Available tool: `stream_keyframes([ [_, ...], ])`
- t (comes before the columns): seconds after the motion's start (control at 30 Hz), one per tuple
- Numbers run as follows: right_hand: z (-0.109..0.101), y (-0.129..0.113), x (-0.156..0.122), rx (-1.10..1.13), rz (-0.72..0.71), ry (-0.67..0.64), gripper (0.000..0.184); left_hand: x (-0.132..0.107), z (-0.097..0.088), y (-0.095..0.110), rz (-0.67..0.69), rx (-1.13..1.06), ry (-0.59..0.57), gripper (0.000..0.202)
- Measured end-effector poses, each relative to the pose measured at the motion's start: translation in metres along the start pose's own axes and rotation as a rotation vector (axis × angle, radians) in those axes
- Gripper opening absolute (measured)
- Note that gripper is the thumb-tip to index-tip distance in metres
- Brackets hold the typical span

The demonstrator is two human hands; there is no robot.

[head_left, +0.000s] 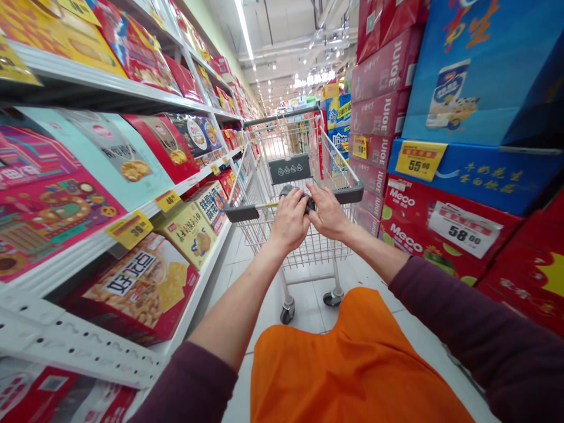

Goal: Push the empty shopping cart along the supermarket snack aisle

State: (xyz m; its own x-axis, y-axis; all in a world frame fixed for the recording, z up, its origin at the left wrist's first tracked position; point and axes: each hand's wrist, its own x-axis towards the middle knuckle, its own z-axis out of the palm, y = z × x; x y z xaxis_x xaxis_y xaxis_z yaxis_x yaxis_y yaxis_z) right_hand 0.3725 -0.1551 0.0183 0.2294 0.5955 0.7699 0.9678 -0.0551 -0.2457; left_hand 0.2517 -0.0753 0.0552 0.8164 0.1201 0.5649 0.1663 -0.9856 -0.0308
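Both my hands rest on the grey push handle (348,195) of a wire shopping cart (268,182), which rolls ahead of me on small castors. My left hand (289,220) is curled over the handle just left of its middle. Beside it, my right hand (328,211) grips the same bar. A dark fitting (304,201) on the handle sits between my hands and is partly hidden by my fingers. Maroon sleeves cover my forearms, and an orange apron (352,364) hangs below me.
White shelves (88,82) on the left carry colourful boxed snacks with yellow price tags. On the right stand tall stacks of red and blue cartons (453,223), some tagged with prices. A tiled floor (308,305) runs down the aisle between them.
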Motion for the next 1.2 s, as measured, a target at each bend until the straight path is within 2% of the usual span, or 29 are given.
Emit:
stream_keyframes([
  [0.1,0.002,0.001,-0.007,-0.072,-0.023,0.028,0.058,0.009,0.0,0.004,-0.065,0.043,0.039,0.04],
  [0.23,0.005,-0.006,-0.009,-0.248,0.071,0.079,0.053,0.016,0.002,0.006,-0.173,0.202,0.017,0.043],
  [0.33,0.003,-0.007,-0.01,-0.308,0.092,0.05,0.055,0.014,0.008,-0.001,-0.13,0.263,-0.003,0.043],
  [0.47,-0.001,-0.002,-0.015,-0.308,0.017,0.038,0.053,0.005,0.016,-0.012,-0.085,0.235,0.02,0.046],
  [0.63,0.004,0.001,-0.024,-0.314,-0.025,0.065,0.045,-0.006,0.016,-0.01,-0.095,0.129,0.073,0.052],
  [0.83,0.005,-0.005,-0.023,-0.325,0.022,0.054,0.046,0.009,0.002,-0.006,-0.174,0.141,0.08,0.041],
  [1.0,0.0,-0.002,-0.019,-0.283,0.028,0.051,0.046,0.014,0.01,-0.007,-0.152,0.255,0.048,0.038],
  [1.1,-0.001,0.004,-0.02,-0.297,0.017,0.042,0.048,0.009,0.013,-0.016,-0.119,0.304,0.036,0.037],
  [1.2,0.0,0.007,-0.021,-0.329,-0.005,0.001,0.049,-0.001,0.004,-0.038,-0.101,0.339,0.036,0.035],
])
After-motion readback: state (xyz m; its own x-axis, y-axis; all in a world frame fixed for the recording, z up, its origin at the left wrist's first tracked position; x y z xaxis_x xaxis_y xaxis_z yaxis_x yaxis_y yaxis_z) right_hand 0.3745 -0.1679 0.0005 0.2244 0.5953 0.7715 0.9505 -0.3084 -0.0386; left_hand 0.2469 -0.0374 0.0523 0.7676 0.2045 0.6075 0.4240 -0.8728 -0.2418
